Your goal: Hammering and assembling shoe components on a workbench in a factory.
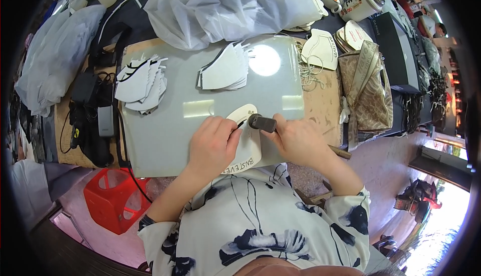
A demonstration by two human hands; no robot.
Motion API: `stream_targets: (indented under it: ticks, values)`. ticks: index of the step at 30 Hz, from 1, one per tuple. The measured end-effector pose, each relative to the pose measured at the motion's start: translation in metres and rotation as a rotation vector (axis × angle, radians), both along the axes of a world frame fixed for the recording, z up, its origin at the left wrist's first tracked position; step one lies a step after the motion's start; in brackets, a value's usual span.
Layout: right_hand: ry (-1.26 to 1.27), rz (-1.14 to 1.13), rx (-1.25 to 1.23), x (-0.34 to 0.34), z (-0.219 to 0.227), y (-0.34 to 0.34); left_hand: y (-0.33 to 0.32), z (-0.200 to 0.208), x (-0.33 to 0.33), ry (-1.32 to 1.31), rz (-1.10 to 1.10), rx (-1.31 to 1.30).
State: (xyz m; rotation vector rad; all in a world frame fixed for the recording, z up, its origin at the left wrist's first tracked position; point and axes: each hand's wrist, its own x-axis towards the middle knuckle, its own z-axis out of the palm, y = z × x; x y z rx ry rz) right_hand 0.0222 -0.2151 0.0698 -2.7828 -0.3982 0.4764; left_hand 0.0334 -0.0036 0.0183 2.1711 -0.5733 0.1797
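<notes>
Probably mid-tapping, gripping hammer (pixel 264 123) in right hand (pixel 300 138), pinching maybe a dark strip (pixel 240 124) in left hand (pixel 213 141) over white template (pixel 253 148) at near edge of grey board (pixel 160 148), so needing careful aim next.

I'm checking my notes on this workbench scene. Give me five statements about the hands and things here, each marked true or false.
1. The right hand grips a hammer. True.
2. The left hand is on the brown bag. False: the left hand is at the cream template.
3. Two stacks of white pieces lie on the grey mat. True.
4. The red stool is on the person's right. False: the red stool is on the left.
5. The brown bag is right of the mat. True.
</notes>
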Motion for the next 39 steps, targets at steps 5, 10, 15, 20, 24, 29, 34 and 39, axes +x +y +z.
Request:
stream_targets:
  ticks: [5,10,15,20,24,29,34,39]
  values:
    - [0.034,0.002,0.028,0.0,-0.003,-0.004,-0.005,-0.001,0.008,0.061,-0.034,0.149]
    - [0.032,0.0,0.058,-0.001,-0.006,-0.007,-0.008,0.001,0.009,0.049,-0.061,0.239]
    - [0.001,-0.002,0.076,-0.002,-0.009,-0.008,-0.009,0.002,0.007,0.045,-0.059,0.273]
    - [-0.074,-0.01,0.127,-0.007,-0.02,-0.01,-0.005,0.01,0.018,0.248,-0.086,0.21]
    - [-0.079,-0.006,0.106,-0.008,-0.019,-0.009,-0.008,0.01,0.02,0.205,-0.073,0.208]
    - [-0.068,0.004,0.109,-0.007,-0.018,-0.009,-0.007,0.007,0.021,0.19,-0.064,0.245]
    - [-0.075,-0.015,0.11,-0.006,-0.016,-0.007,0.0,0.019,0.025,0.36,-0.123,0.172]
    - [-0.096,-0.003,0.1,-0.007,-0.016,-0.007,0.001,0.013,0.023,0.297,-0.131,0.142]
